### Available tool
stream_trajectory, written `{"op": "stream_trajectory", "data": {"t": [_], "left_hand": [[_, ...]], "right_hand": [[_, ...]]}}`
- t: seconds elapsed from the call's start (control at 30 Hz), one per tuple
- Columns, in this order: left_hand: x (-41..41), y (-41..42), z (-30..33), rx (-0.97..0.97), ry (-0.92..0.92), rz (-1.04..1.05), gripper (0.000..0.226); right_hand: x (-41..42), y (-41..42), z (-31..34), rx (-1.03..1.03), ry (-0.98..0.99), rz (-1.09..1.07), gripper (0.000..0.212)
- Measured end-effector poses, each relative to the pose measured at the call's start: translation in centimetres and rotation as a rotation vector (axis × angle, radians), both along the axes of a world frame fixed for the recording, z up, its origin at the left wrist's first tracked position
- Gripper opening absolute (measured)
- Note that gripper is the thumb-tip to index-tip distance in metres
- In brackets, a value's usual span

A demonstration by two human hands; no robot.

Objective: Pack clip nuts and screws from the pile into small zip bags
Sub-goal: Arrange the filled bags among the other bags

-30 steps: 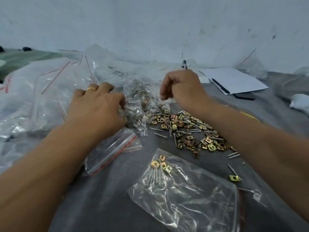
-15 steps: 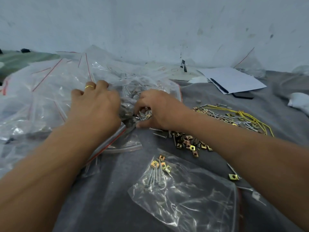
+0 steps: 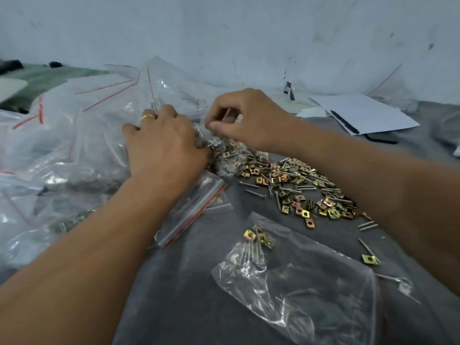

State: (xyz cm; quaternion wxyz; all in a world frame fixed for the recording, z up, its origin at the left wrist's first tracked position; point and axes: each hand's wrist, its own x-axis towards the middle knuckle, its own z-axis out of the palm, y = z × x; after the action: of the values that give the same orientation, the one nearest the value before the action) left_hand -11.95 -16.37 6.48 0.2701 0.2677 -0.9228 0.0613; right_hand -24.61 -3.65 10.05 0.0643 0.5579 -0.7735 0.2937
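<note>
Against the far edge of the grey cloth (image 3: 189, 290), both hands work at a small zip bag (image 3: 216, 143) held just above the loose pile of clip nuts and screws (image 3: 298, 188). The left hand (image 3: 161, 145) has its fingers curled over the bag's plastic, gripping it; the right hand (image 3: 249, 120) has thumb and forefinger pinched together at the bag's top, though whether they hold a screw or the bag's lip I cannot tell. Near and to the right lies a larger clear bag (image 3: 311, 290) with a few nuts and screws bunched in one corner, and a flat empty zip bag (image 3: 196, 210) with a red seal line sits under the left wrist. Filled bags (image 3: 74, 150) heap up at the left.

The film looks thin, limp and slippery, so it is probably best taken by the stiffer seal strip. The nuts seem small, hard and sharp-edged, and likely to snag; the screws roll, and are best pinched by the shank.
</note>
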Motion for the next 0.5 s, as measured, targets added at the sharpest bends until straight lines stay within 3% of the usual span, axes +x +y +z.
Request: {"op": "stream_trajectory", "data": {"t": [0.1,0.23,0.5], "left_hand": [[0.0,-0.5,0.3,0.054,0.018,0.005,0.046],[-0.2,-0.4,0.5,0.081,0.012,0.014,0.049],[-0.2,-0.9,0.5,0.095,-0.009,-0.009,0.049]], "right_hand": [[-1.3,3.3,-1.7,-0.016,-0.069,-0.121,0.01],[-2.0,6.1,-4.7,0.301,0.104,-0.124,0.02],[-2.7,3.4,-3.7,0.371,0.277,-0.095,0.023]]}}
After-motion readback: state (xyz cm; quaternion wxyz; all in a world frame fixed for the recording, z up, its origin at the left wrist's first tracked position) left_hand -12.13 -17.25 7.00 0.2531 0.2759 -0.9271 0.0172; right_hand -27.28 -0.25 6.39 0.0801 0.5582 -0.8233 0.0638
